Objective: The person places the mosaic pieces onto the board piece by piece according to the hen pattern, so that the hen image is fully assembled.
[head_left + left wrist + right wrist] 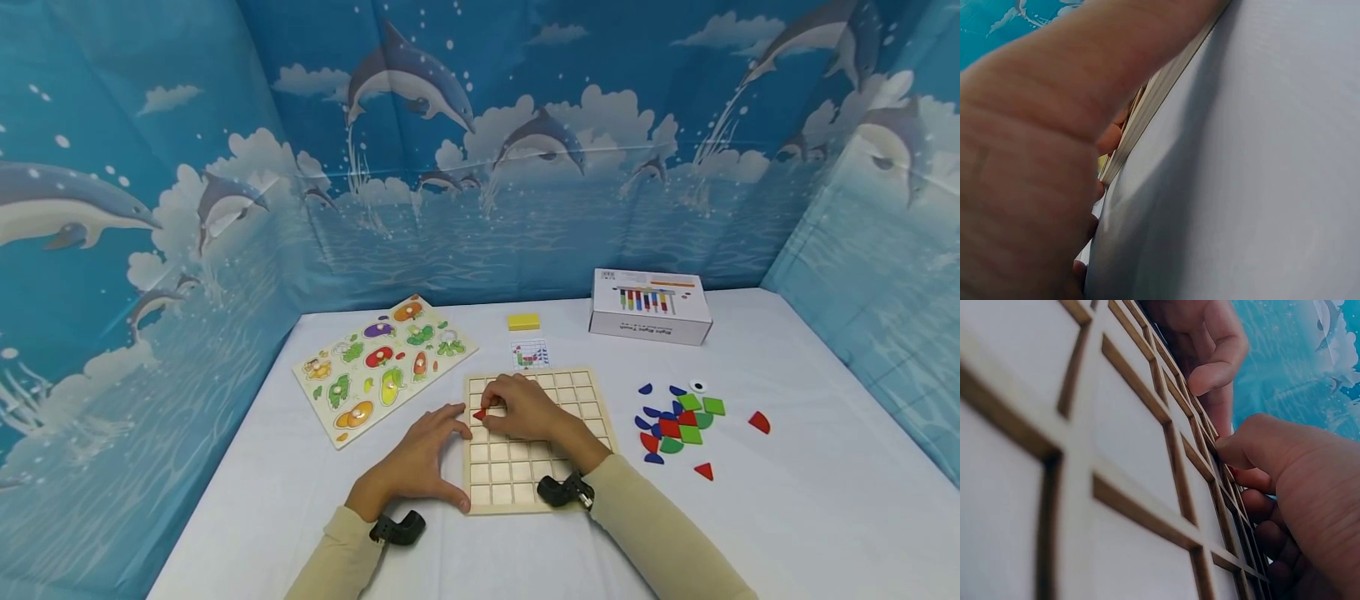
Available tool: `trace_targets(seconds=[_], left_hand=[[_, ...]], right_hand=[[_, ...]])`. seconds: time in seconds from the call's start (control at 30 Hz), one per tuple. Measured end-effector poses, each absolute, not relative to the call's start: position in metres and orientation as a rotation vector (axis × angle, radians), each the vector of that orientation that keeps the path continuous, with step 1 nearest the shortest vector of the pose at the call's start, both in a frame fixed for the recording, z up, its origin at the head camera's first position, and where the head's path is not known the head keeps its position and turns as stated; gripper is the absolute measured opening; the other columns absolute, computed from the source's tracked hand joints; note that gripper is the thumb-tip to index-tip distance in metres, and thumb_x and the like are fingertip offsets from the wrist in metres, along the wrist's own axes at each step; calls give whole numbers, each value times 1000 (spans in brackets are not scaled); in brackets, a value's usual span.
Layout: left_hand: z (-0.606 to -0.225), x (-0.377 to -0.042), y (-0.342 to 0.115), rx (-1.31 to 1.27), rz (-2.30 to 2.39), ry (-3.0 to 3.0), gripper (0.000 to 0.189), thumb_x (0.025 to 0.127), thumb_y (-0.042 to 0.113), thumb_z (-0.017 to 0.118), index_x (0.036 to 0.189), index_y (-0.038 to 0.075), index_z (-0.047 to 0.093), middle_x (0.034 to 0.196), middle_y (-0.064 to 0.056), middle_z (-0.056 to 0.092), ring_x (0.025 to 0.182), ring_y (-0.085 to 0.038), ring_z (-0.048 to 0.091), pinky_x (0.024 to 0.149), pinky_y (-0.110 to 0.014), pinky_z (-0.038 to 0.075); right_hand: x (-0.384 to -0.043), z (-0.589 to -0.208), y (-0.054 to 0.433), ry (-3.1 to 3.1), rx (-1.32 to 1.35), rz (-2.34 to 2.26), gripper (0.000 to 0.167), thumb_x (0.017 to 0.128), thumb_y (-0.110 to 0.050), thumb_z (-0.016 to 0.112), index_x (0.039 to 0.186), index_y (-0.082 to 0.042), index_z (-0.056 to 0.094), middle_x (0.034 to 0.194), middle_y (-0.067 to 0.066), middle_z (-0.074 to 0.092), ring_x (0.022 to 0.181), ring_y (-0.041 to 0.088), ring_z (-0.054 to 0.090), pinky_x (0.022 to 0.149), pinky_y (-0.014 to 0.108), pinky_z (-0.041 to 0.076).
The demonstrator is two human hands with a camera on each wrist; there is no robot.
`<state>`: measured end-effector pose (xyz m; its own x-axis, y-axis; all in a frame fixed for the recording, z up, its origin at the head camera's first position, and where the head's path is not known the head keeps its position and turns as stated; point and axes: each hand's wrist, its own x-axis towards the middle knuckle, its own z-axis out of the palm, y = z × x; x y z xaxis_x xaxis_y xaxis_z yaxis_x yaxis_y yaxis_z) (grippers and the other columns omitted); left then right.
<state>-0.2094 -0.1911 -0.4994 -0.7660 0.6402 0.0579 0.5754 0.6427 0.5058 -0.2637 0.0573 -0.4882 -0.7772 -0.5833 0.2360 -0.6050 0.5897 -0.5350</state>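
A wooden grid board of square cells lies in front of me. Over its left column, toward the back, my right hand pinches a small red triangle between thumb and fingers. In the right wrist view, only a sliver of red shows by the fingertips of the right hand. My left hand spreads along the board's left side, its fingertips and thumb touching the edge. The left wrist view shows the left hand close up, mostly hiding the board's side.
Right of the board lie several red, green and blue pieces and a white ring. Behind it are a pattern card and a yellow block. A vegetable puzzle lies left; a white box stands back right.
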Motion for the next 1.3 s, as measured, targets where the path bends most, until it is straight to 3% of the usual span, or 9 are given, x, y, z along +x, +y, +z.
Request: trace_targets(seconds=[0.53,1.3], left_hand=[[-499,-209,-192,1003,789,2726,90,56,70,89,125,26,50,164,-5,26,150,-25,19,120,-52,18],[-500,-210,-192,1015,767,2734,91,56,69,89,126,25,50,164,-6,26,150,-26,19,120,-52,18]], right_hand=[[-264,-488,58,-2794,1022,963,15,88,-24,77,98,-19,67,94,-4,61,86,14,49,82,44,42],[-266,-490,58,-2788,1032,952,14,88,-25,76,98,-20,67,94,-5,62,88,14,50,81,42,42]])
